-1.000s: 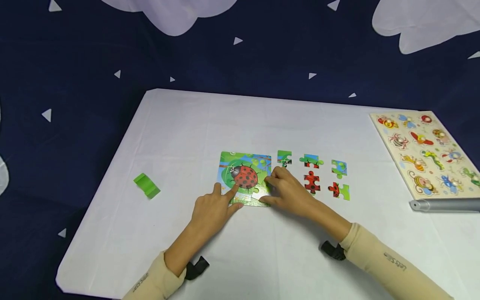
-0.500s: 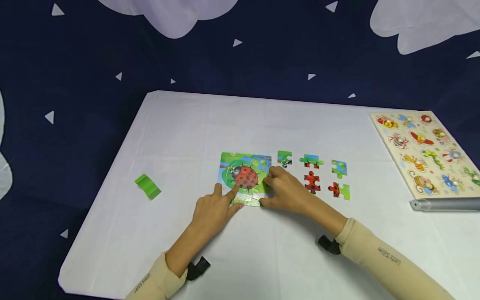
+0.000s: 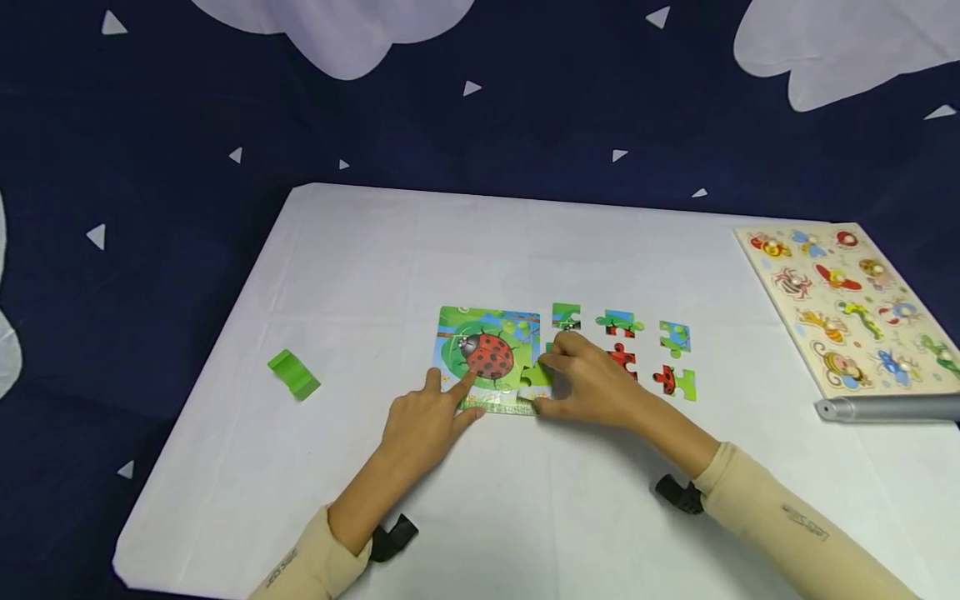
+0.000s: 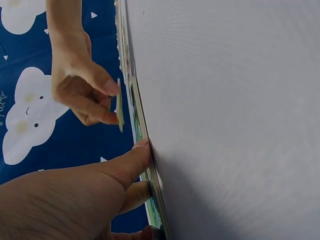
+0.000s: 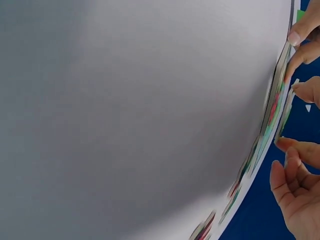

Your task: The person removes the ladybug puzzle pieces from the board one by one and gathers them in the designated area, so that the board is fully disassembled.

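Near the table's middle lies a ladybug jigsaw puzzle (image 3: 487,354) on a flat base. My left hand (image 3: 422,429) rests at its lower left, index fingertip on the picture, thumb at the near edge. My right hand (image 3: 588,379) pinches a green jigsaw piece (image 3: 535,377) between thumb and fingers at the puzzle's lower right corner. Seen edge-on in the left wrist view, that piece (image 4: 120,105) is held apart from the puzzle, above it. In the right wrist view a narrow gap also separates the piece (image 5: 286,112) from the puzzle.
Loose jigsaw pieces lie to the right, including a red-and-green one (image 3: 675,382) and a blue-green one (image 3: 676,336). Farther right are a wooden insect peg board (image 3: 855,308) and a grey tube (image 3: 885,409). A curved green piece (image 3: 293,374) lies at left.
My right hand has shifted slightly right and lifted the green jigsaw piece, which now shows clearly at the puzzle's corner. My left hand stays in place.
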A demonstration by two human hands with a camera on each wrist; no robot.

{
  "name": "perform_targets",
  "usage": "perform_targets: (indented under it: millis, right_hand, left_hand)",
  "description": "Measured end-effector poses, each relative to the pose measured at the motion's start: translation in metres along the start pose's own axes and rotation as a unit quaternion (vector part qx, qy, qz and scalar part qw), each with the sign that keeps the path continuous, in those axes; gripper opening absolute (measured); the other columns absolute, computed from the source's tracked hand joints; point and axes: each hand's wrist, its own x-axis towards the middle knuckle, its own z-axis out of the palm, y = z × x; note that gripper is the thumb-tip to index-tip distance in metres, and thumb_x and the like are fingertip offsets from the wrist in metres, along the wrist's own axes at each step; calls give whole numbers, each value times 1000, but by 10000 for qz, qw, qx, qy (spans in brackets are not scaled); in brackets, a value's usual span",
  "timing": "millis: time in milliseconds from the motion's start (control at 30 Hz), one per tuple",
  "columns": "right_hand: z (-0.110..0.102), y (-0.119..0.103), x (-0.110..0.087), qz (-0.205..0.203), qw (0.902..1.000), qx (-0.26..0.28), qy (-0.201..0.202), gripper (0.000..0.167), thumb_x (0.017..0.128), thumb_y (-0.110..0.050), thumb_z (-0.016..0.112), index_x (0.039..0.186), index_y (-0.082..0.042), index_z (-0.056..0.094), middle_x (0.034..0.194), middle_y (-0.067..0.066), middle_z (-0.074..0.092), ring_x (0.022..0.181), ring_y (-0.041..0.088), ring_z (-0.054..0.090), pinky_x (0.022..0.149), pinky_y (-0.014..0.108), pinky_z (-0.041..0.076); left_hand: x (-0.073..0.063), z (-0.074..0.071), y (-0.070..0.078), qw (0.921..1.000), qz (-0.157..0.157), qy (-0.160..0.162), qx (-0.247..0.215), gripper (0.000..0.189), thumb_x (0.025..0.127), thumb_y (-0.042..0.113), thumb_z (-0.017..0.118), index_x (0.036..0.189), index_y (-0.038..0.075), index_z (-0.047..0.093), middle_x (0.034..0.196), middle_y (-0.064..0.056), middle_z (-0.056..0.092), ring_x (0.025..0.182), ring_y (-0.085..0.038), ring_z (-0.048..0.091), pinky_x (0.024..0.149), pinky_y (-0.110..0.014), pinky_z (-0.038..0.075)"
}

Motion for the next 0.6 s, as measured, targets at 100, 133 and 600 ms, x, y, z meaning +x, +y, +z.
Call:
perform_targets:
  millis: [100, 133, 600]
  right_hand:
    - [-5, 6, -11, -62, 9999, -63, 99, 49, 68, -27, 86, 103, 4, 74, 91, 3, 51, 85, 14, 45, 67, 27, 44]
    - [-7, 8, -15, -97, 9998, -84, 131, 49, 67, -26, 85, 104, 4, 74, 91, 3, 51, 86, 13, 45, 67, 27, 44]
    - [-43, 40, -85, -289, 9979, -481, 308, 52, 60, -22, 87, 104, 2, 74, 93, -2, 51, 84, 6, 41, 68, 21, 40]
  left_hand:
    - [0, 0, 0, 10000, -4, 4, -38, 54, 93, 53, 62, 137, 23, 62, 93, -17, 57, 38, -15, 37, 38, -27, 30]
    - [0, 0, 0, 10000, -4, 0, -58, 54, 93, 53, 62, 137, 23, 62, 92, -17, 56, 38, -15, 37, 39, -27, 30]
    - [0, 1, -2, 9997, -46, -91, -202, 53, 94, 50, 62, 139, 22, 61, 92, -17, 55, 39, -17, 38, 40, -28, 32]
